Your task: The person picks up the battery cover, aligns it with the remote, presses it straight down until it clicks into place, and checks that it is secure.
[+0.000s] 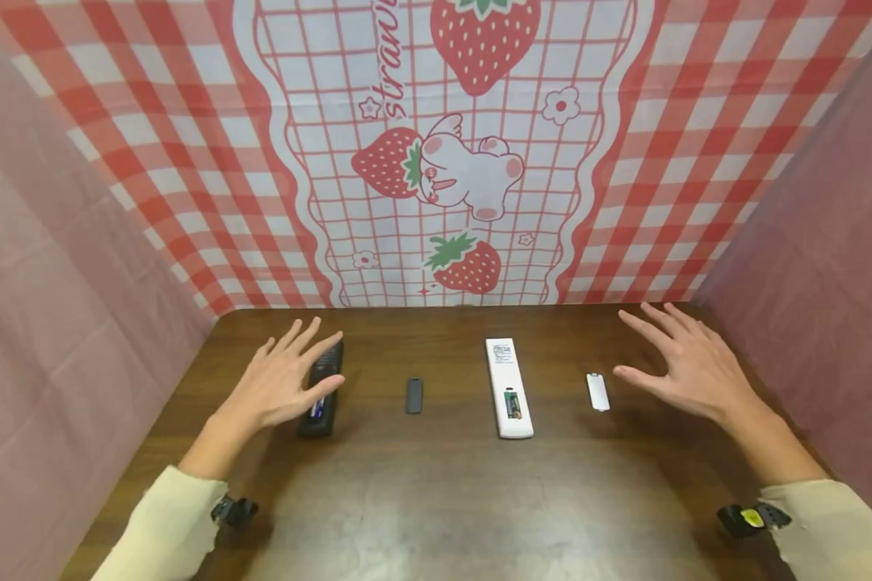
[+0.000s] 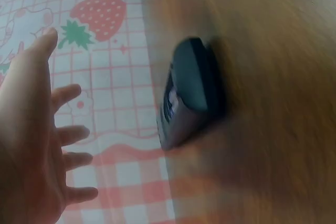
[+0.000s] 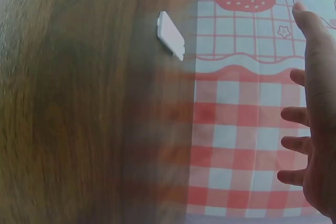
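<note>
Cropped pale sleeves, black remote partly behind left-hand fingers

Cream sleeves, blk wrist cams, yel mark on R cam.

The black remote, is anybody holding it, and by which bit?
Nothing is held: the left grip hovers over the black remote control; the right grip is empty too.

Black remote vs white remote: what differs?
In the head view, the left hand partly covers the black remote; the white remote is unobstructed. The black remote's far end slants right, the white remote's left. The black remote's battery bay shows blue-purple, the white remote's green. Both bays are open.
</note>
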Action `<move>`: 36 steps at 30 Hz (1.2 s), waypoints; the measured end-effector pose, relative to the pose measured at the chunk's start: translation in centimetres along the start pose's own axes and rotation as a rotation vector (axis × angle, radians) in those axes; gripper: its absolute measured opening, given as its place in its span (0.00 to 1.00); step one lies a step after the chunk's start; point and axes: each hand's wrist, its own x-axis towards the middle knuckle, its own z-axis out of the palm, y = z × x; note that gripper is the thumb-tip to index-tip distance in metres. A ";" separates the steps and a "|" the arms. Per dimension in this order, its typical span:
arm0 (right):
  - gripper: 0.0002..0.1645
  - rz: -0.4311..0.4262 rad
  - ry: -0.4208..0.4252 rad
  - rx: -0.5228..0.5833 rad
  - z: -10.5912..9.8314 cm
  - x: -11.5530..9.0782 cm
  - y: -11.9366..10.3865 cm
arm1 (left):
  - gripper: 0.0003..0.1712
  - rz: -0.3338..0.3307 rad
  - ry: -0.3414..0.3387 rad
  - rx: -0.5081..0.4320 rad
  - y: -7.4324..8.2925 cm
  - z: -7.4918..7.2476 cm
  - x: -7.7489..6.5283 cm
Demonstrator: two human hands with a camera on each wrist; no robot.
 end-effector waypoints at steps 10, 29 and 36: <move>0.56 0.003 0.046 0.027 0.6 0.2 -0.9 | 0.46 -0.024 0.008 -0.043 1.6 0.4 1.9; 0.52 0.051 0.099 0.073 1.0 0.2 -1.6 | 0.40 -0.062 0.051 -0.194 4.7 1.7 4.6; 0.50 0.084 0.105 0.115 1.3 0.2 -2.5 | 0.40 -0.073 0.044 -0.238 5.2 2.1 4.9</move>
